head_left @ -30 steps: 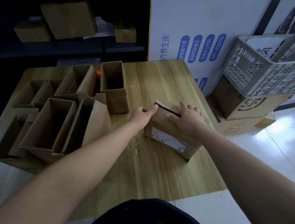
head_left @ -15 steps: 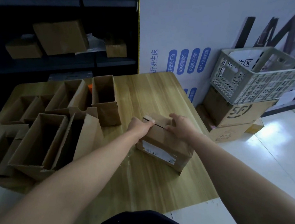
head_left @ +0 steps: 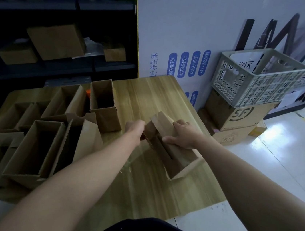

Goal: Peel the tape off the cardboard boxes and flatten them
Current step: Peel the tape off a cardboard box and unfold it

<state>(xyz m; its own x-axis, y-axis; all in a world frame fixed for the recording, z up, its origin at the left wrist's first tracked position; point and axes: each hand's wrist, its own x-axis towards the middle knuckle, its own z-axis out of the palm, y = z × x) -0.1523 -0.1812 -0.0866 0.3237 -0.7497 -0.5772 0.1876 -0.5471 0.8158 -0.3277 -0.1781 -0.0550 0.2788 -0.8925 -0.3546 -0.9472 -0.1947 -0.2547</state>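
Box tilted between both hands, over the table

The box (head_left: 174, 156) sits right of the table's (head_left: 139, 193) middle. The right hand (head_left: 181, 135) curls over its top edge, the left hand (head_left: 134, 130) clenches its left end, and open boxes (head_left: 36, 147) stand well left.

Two hands (head_left: 134, 129) (head_left: 182, 134), one held box (head_left: 177, 161), one crate (head_left: 233, 81)

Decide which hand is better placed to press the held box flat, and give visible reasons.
Right, probably. The right hand grips the tilted cardboard box from above, palm over its upper face, ready to push down. The left hand holds the box's left end from the side, better for steadying.
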